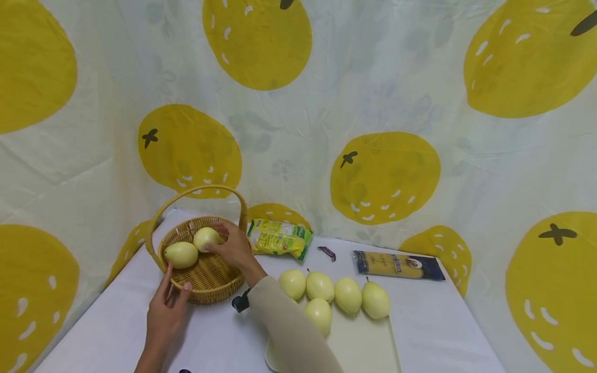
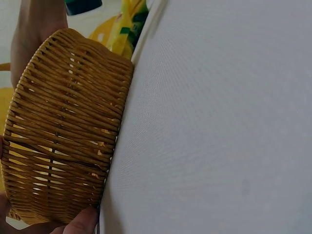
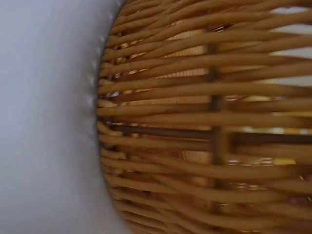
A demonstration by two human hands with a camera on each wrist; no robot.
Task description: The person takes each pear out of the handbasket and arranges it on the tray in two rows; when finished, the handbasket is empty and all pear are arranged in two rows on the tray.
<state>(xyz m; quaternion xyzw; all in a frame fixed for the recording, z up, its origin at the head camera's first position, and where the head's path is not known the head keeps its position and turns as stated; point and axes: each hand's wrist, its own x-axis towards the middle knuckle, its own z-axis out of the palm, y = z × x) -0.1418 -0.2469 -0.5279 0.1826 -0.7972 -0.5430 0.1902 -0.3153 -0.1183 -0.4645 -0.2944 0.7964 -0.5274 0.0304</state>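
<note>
A wicker basket [image 1: 210, 296] with a tall arched handle [image 1: 205, 187] stands at the left of the table. Two pale yellow-green pears lie inside it: one pear [image 1: 181, 255] at the left, another pear [image 1: 205, 238] towards the back. My right hand [image 1: 235, 247] reaches over the basket and holds the back pear between thumb and fingers. At the near left side, my left hand [image 1: 166, 313] grips the basket, with fingers at the rim. In the left wrist view its thumb [image 2: 84, 222] presses low on the woven wall. Only the basket's weave [image 3: 209, 117] fills the right wrist view.
A white tray [image 1: 361, 344] bearing several pears [image 1: 348, 296] stands right of the basket, partly behind my right sleeve [image 1: 291, 324]. Along the back lie a yellow-green packet [image 1: 278, 238], a small purple wrapped item [image 1: 327, 253] and a dark blue and gold packet [image 1: 398, 265]. A patterned cloth hangs behind.
</note>
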